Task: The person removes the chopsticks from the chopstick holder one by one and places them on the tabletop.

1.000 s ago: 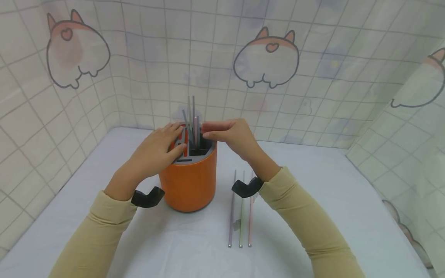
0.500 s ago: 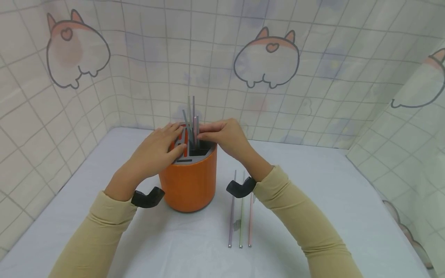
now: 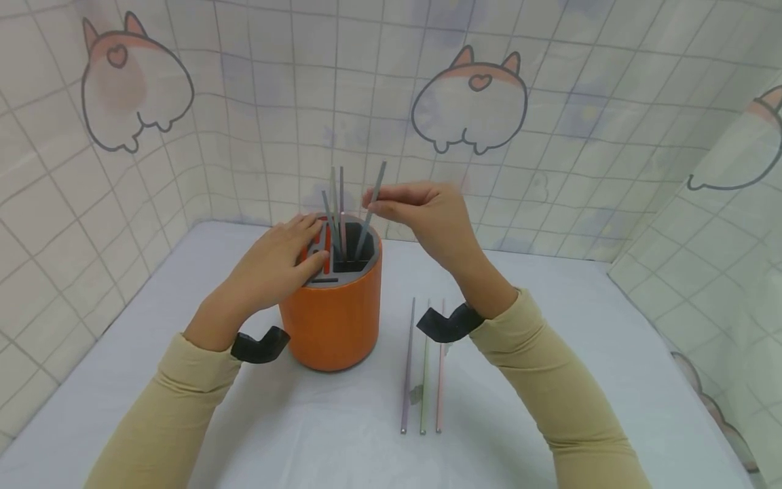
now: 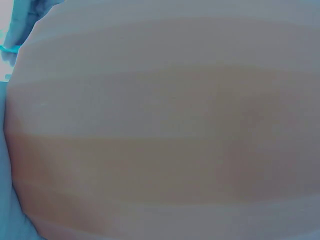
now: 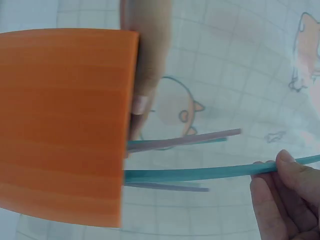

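- White table (image 3: 550,380); orange holder (image 3: 332,319) stands at centre.
- Left hand (image 3: 275,261) rests on holder's left rim, fingers straight.
- Right hand (image 3: 427,217) above holder's right, pinching a teal stick (image 3: 369,210) tilted right, lower end inside holder.
- Three sticks (image 3: 423,370) lie right of holder, nearer.

Bright, even light; left wrist view fully blurred.
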`<state>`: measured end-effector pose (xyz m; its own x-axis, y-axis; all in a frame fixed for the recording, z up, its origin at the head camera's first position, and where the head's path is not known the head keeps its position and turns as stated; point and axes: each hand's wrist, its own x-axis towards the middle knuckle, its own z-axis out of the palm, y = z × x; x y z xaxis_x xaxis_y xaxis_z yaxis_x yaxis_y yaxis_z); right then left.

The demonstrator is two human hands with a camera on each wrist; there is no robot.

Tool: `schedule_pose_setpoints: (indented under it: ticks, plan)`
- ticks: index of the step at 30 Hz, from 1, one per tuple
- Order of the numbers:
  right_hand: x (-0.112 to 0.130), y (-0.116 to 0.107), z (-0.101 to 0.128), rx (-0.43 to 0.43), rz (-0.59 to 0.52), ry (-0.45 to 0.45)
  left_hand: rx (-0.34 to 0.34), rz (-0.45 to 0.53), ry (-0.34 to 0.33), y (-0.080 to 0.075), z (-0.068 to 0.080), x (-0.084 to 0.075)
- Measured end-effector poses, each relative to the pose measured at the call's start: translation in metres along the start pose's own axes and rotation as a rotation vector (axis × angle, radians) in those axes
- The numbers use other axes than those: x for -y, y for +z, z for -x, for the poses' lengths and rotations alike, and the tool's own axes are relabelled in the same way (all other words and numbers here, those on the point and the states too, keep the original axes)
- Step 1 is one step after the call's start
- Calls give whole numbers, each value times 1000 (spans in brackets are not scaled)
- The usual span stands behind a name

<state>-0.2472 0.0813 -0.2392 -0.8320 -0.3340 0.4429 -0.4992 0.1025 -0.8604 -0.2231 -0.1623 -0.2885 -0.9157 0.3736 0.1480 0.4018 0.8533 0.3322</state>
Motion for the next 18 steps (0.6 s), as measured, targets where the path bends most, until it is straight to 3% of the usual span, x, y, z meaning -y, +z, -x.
schedule_pose_setpoints:
  ticks: [11, 15, 18]
  plan:
    - [35, -18, 12, -153, -122, -283, 18, -3, -4, -3, 1, -1]
    - [45, -28, 19, -220, -213, -325, 22, -2, -10, -3, 1, -3]
    - [51, -37, 24, -288, -273, -305, 22, 0, -13, -2, 1, -2]
